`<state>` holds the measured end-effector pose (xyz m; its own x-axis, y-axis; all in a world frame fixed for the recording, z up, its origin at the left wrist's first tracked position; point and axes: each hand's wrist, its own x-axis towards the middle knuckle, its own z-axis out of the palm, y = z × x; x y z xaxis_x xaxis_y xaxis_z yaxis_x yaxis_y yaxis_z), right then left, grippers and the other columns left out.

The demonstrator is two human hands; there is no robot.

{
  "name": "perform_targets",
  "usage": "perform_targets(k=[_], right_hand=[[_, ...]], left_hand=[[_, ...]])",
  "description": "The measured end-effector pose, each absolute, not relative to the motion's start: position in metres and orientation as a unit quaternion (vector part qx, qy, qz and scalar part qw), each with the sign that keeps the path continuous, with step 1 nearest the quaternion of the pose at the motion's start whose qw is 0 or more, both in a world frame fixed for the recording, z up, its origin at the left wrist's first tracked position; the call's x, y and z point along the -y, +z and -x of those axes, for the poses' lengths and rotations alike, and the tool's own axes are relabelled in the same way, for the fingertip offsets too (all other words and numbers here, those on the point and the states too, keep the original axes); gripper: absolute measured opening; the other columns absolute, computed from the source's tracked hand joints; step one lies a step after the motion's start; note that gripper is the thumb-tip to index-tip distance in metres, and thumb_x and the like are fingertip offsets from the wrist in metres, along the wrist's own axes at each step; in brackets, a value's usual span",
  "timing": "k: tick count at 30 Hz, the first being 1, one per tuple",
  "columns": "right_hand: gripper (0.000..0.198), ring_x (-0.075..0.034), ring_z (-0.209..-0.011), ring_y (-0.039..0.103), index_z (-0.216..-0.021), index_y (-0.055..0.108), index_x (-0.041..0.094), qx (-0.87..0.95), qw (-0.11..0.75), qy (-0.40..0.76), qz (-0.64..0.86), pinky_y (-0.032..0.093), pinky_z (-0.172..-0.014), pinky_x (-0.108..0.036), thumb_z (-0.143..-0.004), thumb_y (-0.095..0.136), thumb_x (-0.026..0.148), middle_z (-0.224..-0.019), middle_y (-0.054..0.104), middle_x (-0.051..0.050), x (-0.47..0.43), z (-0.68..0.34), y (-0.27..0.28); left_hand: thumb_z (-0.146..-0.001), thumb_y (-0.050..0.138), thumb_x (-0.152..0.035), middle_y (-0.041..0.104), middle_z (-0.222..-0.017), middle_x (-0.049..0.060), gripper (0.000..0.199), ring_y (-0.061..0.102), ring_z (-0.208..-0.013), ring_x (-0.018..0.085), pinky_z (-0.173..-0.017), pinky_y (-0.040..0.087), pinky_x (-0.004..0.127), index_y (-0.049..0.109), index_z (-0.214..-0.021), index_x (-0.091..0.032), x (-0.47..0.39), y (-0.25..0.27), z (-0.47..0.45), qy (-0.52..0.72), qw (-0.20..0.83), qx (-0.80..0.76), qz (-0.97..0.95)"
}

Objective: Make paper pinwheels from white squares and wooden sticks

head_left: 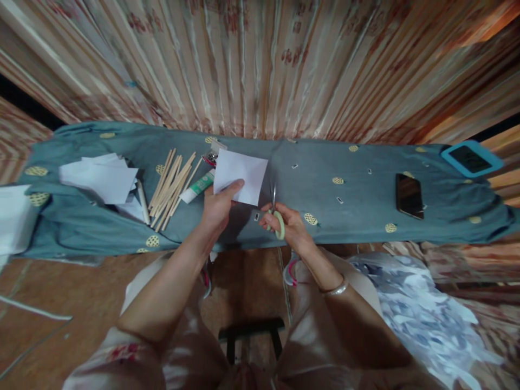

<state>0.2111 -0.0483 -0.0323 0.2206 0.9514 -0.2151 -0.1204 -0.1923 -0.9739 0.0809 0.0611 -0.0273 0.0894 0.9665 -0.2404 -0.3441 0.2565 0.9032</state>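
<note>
A square white sheet of paper (244,169) is pinched in my left hand (218,208), thumb on top, above the table's middle. My right hand (289,223) has its fingers in the pale green handles of a pair of scissors (279,223). The blades point away from me, just right of the paper and apart from it. Left of the paper lies a white and green tube (197,186), partly behind my left hand. Wooden sticks (173,187) lie in a loose bunch beside the tube. A small clear packet (211,155) with dark and red bits is partly hidden behind the paper.
White papers (105,179) lie piled at the left, with a white pen-like stick (143,201) beside them. To the right are a black phone (409,195) and a blue-framed device (472,158). A clear bag of pale scraps (426,319) sits on the floor. Curtains (260,65) hang behind the cloth-covered table (365,206).
</note>
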Motion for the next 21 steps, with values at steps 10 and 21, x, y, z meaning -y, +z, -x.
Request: perform_targets(k=[10,21], right_hand=[[0.047,-0.008,-0.058,0.044,-0.087,0.067,0.017,0.447,0.402,0.565,0.565,0.034,-0.056,-0.023,-0.066,0.077,0.058,-0.061,0.05,0.005,0.0588,-0.2117,-0.0396],[0.047,-0.007,-0.054,0.04,-0.079,0.067,0.017,0.425,0.414,0.574,0.565,0.032,-0.052,-0.023,-0.058,0.082,0.056,-0.055,0.045,0.007,0.0581,-0.2112,-0.0347]], left_hand=[[-0.045,0.087,-0.029,0.072,-0.074,0.003,0.031,0.064,-0.064,0.018,-0.055,0.051,0.028,0.07,-0.069,-0.019,-0.0677,-0.0268,-0.0779,0.515,0.638,-0.449,-0.354],[-0.042,0.088,-0.031,0.072,-0.073,0.004,0.03,0.063,-0.066,0.02,-0.058,0.051,0.03,0.07,-0.065,-0.02,-0.0663,-0.0295,-0.0807,0.504,0.632,-0.459,-0.368]])
